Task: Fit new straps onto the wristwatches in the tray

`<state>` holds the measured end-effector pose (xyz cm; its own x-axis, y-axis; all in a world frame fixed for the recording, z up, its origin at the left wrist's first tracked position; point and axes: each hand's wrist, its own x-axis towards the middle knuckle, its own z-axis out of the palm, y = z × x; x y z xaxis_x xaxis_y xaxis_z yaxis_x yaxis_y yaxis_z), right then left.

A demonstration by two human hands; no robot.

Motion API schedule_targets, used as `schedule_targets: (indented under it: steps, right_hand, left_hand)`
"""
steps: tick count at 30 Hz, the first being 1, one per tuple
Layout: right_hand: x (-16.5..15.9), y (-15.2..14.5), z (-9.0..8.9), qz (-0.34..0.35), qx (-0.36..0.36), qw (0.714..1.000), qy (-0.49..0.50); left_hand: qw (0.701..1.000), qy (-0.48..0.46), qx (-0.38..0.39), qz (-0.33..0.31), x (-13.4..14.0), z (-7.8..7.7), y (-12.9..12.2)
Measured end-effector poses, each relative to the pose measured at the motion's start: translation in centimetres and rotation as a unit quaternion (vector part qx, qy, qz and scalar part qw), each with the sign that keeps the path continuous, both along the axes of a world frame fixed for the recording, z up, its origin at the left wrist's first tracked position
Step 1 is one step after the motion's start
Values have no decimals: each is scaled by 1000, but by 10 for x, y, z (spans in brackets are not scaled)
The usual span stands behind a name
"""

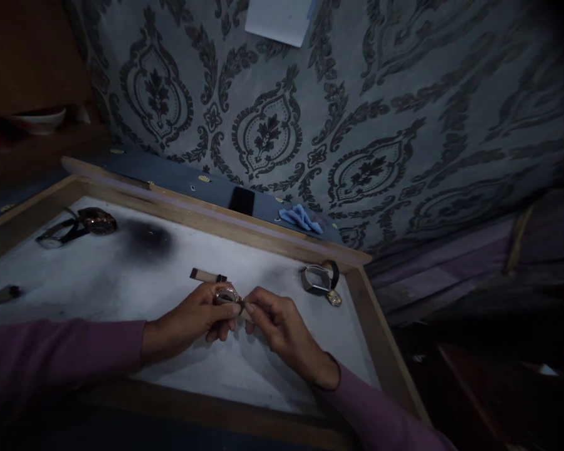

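Observation:
My left hand (pixel 192 316) is closed around a round, shiny wristwatch (pixel 226 294), its thumb across the lower edge of the case. My right hand (pixel 277 319) pinches at the right side of the watch, where a pale strap piece (pixel 245 314) shows between the fingers. Whether that strap is joined to the case is hidden by the fingertips. Just beyond the left hand lies another strap piece (pixel 207 275), beige with dark ends. Both hands are above the white floor of a wooden-framed tray (pixel 277 233).
At the tray's left are dark-strapped watches (pixel 82 224) and a light strap (pixel 0 295). A square watch (pixel 317 279) and a small round watch case (pixel 333 297) lie at right. Beyond the rim are a black phone (pixel 242 200) and a blue cloth (pixel 301 218), before a patterned wall.

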<state>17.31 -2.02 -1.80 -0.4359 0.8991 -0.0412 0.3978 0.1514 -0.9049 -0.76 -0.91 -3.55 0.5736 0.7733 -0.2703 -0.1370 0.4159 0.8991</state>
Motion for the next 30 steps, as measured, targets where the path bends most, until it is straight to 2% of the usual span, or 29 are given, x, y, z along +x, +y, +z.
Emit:
schedule_targets:
  steps: [30]
  right_hand:
    - [3,0,-6,6,17,1000,-3]
  left_hand:
    - [999,50,-1,-18,-1,3,7]
